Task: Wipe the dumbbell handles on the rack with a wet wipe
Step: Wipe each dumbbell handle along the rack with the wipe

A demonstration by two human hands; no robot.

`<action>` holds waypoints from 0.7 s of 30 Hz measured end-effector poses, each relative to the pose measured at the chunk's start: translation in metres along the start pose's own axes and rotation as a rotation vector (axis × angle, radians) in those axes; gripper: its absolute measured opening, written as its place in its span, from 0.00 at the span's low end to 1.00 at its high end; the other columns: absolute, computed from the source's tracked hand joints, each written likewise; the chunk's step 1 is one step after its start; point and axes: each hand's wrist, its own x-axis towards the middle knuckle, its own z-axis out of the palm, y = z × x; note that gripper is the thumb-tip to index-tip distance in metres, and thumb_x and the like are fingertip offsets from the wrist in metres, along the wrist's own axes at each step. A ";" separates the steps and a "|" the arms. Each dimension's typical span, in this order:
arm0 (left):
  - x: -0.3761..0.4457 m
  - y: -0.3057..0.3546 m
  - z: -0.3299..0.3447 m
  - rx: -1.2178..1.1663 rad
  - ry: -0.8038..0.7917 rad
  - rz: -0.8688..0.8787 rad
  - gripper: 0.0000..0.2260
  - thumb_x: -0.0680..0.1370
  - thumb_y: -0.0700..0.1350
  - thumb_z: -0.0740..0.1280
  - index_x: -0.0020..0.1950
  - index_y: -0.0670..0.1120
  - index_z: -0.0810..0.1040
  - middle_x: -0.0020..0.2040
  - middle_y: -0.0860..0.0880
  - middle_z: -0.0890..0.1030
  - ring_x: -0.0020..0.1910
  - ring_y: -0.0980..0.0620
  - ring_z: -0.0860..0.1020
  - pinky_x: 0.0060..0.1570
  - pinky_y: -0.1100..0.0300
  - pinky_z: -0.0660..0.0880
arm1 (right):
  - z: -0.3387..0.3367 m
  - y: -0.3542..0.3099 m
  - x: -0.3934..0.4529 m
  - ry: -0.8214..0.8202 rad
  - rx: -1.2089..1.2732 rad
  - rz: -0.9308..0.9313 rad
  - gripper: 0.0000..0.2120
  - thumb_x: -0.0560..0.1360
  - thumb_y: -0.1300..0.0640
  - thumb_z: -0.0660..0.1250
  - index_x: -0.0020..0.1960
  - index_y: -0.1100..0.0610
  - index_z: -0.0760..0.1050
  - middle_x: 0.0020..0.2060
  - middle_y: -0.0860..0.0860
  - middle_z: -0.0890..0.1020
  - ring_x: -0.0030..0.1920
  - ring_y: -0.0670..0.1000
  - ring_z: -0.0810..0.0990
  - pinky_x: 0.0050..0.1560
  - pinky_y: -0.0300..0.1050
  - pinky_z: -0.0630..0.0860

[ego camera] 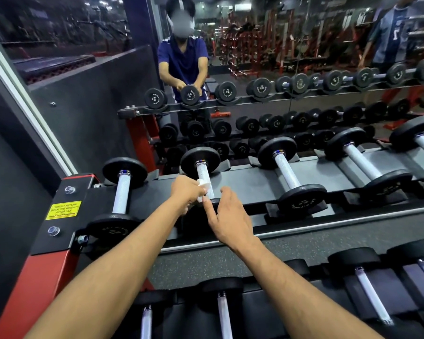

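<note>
On the top shelf of the rack (240,182), the second dumbbell from the left shows its silver handle (203,171). My left hand (186,194) grips a white wet wipe (204,185) wrapped against the near part of that handle. My right hand (227,214) lies over the dumbbell's near black head, which it hides, with its fingers spread and fairly straight. The first dumbbell (123,189) sits to the left, and a third dumbbell (289,174) to the right.
More dumbbells (367,162) line the top shelf to the right, and a lower shelf (255,311) holds several others. A mirror behind the rack reflects a person (184,59) and the gym. A yellow sticker (63,209) marks the red and black frame.
</note>
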 end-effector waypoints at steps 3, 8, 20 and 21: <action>0.018 0.017 0.003 0.029 0.125 0.012 0.17 0.71 0.37 0.72 0.27 0.44 0.66 0.27 0.49 0.66 0.24 0.54 0.64 0.21 0.64 0.60 | -0.001 0.002 0.001 -0.007 -0.003 0.000 0.33 0.79 0.32 0.46 0.68 0.59 0.62 0.60 0.55 0.74 0.60 0.56 0.74 0.58 0.53 0.75; 0.036 0.019 0.004 -0.102 0.164 -0.086 0.09 0.73 0.45 0.70 0.42 0.38 0.80 0.38 0.44 0.81 0.32 0.49 0.77 0.30 0.58 0.76 | -0.001 0.001 -0.001 -0.004 -0.021 -0.006 0.31 0.79 0.32 0.46 0.65 0.57 0.64 0.57 0.54 0.74 0.56 0.55 0.75 0.55 0.53 0.76; 0.024 0.023 0.005 -0.552 -0.143 -0.246 0.08 0.83 0.36 0.53 0.55 0.36 0.70 0.39 0.33 0.81 0.36 0.40 0.82 0.38 0.45 0.80 | -0.003 0.000 -0.001 -0.024 -0.005 0.003 0.32 0.79 0.33 0.48 0.69 0.58 0.62 0.62 0.56 0.73 0.61 0.56 0.74 0.59 0.52 0.74; 0.025 0.022 0.006 -0.545 -0.163 -0.251 0.08 0.81 0.35 0.53 0.55 0.37 0.71 0.41 0.34 0.81 0.38 0.40 0.82 0.43 0.43 0.80 | -0.003 0.000 -0.001 -0.023 -0.004 0.001 0.32 0.79 0.33 0.48 0.68 0.58 0.62 0.62 0.56 0.73 0.61 0.56 0.74 0.59 0.52 0.74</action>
